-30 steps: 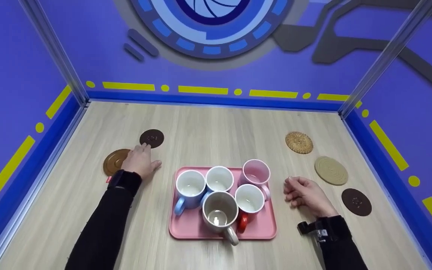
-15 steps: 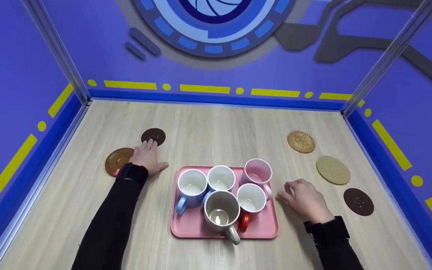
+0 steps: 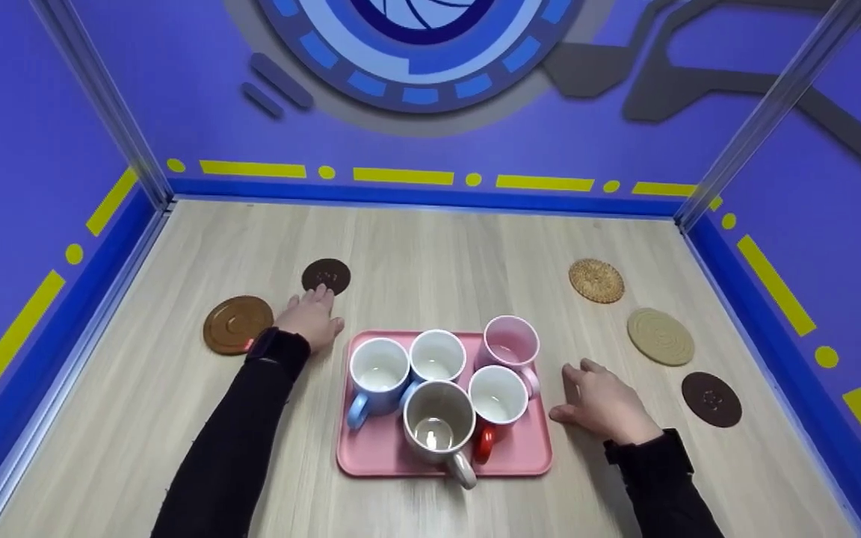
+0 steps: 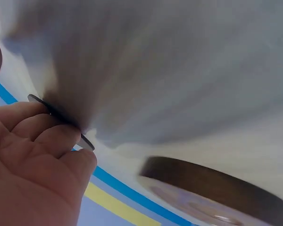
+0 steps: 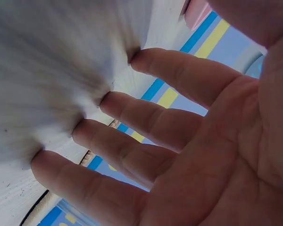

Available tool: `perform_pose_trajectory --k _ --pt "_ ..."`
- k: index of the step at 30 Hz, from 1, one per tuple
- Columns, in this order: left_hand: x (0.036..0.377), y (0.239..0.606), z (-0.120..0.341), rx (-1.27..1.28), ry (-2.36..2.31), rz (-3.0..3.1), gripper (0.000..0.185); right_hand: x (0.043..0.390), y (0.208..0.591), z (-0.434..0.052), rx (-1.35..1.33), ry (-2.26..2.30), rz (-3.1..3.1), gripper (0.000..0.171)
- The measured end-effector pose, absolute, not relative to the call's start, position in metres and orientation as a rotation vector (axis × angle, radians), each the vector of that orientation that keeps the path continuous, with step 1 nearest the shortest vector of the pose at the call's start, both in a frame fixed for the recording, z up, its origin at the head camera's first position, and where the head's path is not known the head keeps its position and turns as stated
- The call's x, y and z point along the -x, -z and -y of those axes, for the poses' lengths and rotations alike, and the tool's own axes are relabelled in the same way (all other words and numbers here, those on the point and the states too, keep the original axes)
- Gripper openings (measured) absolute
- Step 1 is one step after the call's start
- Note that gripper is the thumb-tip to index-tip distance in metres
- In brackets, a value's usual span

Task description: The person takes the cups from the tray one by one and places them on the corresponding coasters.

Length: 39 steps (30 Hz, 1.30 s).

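My left hand lies flat on the wooden table, fingertips pressing the near edge of a small dark brown coaster. In the left wrist view the fingers rest on that coaster's thin rim. A bronze coaster sits just left of the wrist, also seen close up as the bronze coaster. My right hand rests open on the table with spread fingers touching the wood, thumb beside the right edge of a pink tray. Neither hand holds anything.
The tray carries several mugs: blue-handled, white, pink, red-handled, beige. On the right lie a woven coaster, a tan coaster and a dark coaster. Blue walls enclose the table.
My left hand has slid the dark brown coaster to the right, away from the bronze one. My right hand has uncurled, flattened and moved up to the tray's right edge.
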<state>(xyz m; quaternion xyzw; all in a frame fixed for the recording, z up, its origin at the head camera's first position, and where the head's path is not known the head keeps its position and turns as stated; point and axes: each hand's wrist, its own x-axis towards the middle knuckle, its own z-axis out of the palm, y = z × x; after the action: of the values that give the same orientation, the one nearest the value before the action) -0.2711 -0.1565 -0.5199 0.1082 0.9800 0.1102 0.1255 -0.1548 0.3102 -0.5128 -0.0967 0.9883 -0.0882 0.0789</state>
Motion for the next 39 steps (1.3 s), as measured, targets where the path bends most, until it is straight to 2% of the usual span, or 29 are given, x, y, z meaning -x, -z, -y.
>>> perform_pose_trajectory --k 14,30,39 --pt "0.277 0.518 0.12 -0.659 -0.411 -2.81 0.045 0.154 0.516 -0.312 0.293 0.268 -2.988 0.076" --pt "0.281 0.515 0.103 -0.707 -0.548 -2.698 0.051 0.154 0.518 -0.312 0.29 0.26 -3.001 0.076" --pt "0.281 0.511 0.098 -0.792 -0.452 -2.726 0.041 0.153 0.519 -0.312 0.293 0.253 -3.003 0.076"
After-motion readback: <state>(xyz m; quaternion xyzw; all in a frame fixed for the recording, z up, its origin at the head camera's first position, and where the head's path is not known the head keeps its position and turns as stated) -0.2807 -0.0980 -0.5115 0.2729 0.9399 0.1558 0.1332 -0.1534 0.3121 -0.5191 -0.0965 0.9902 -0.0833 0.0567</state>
